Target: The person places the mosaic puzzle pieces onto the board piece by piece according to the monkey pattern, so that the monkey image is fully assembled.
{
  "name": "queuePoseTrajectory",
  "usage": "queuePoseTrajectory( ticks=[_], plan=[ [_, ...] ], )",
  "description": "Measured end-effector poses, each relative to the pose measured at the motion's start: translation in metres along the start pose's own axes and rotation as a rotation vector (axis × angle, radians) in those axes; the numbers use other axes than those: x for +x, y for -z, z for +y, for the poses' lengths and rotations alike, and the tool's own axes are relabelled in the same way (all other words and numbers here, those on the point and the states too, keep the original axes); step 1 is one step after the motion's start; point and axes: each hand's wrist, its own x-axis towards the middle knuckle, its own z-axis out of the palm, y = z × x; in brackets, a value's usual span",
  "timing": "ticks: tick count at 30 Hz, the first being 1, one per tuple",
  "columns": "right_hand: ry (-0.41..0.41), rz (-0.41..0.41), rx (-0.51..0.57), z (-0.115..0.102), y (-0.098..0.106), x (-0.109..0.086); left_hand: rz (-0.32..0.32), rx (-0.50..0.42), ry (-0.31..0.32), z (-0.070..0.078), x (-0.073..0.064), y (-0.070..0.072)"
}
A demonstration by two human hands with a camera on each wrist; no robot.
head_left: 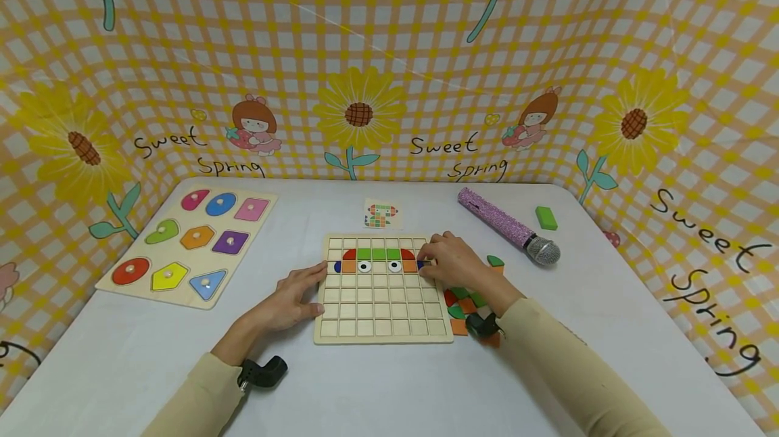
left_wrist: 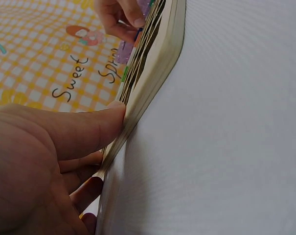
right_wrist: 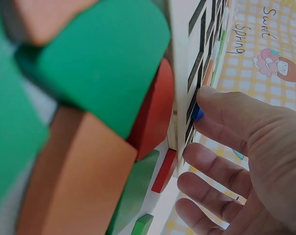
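Note:
A pale wooden grid board lies flat in the middle of the table. Near its top, red and green pieces form a row above orange squares, two eye tiles and a blue rounded piece at the left. My right hand pinches another blue piece between thumb and index finger, at the right end of that lower row. Along the board's left edge rests my left hand, fingers extended, the thumb touching the rim.
Loose green, orange and red blocks lie beside the board, partly under my right wrist. A pattern card sits behind the board. A shape puzzle is at left; a pink glittery microphone and a green block are at right.

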Motion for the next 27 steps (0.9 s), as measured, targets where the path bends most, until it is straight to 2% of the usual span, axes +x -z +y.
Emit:
queuePoseTrajectory(
  ticks=[18, 27],
  plan=[
    [-0.02, -0.005, 0.012, 0.001, 0.001, -0.002, 0.0, -0.001, 0.001, 0.0, 0.0, 0.001],
    [-0.051, 0.064, 0.064, 0.008, 0.009, -0.016, -0.005, -0.008, 0.01, 0.001, -0.001, 0.001]
  ],
)
